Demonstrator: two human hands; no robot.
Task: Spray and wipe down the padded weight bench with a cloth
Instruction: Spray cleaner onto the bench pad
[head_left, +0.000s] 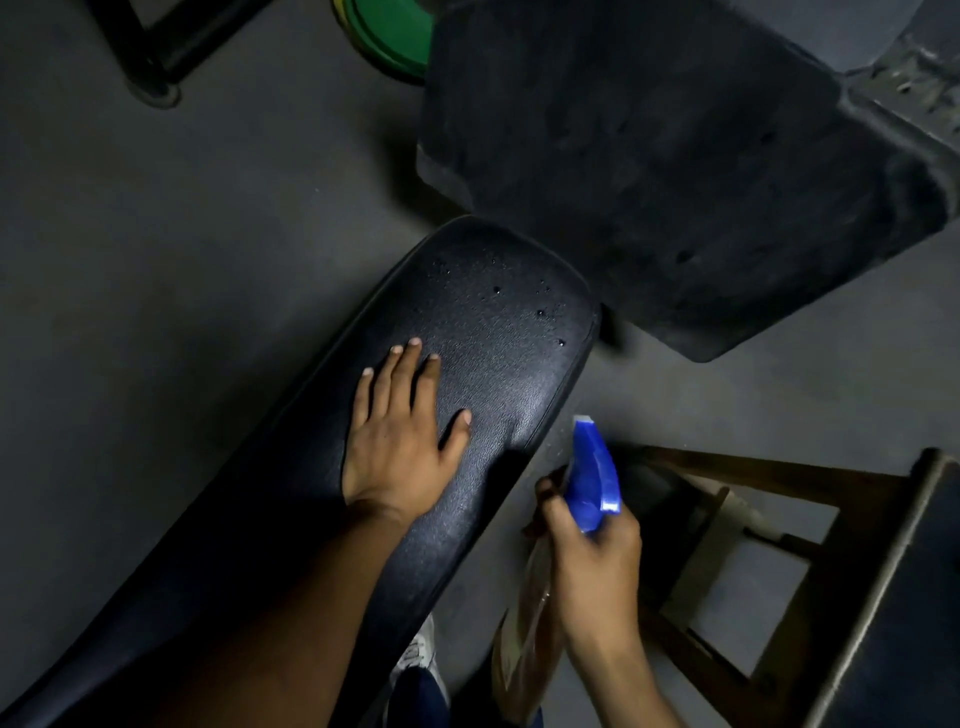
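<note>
The black padded weight bench (498, 312) runs from the lower left up to the middle of the view, with spray droplets on its far end. My left hand (400, 441) lies flat on the pad, fingers spread, holding nothing. My right hand (592, 561) is off the bench's right edge, closed around a spray bottle (595, 473) with a blue trigger head and a clear body of amber liquid. Its white nozzle points up toward the pad's far end. No cloth is in view.
A second dark, dusty pad (665, 156) on a metal frame sits just beyond the bench end. A wooden stool frame (779, 597) stands at the lower right. A green weight plate (395, 36) and a black metal foot (156, 67) lie at the top left on the grey floor. My shoe (421, 654) shows below.
</note>
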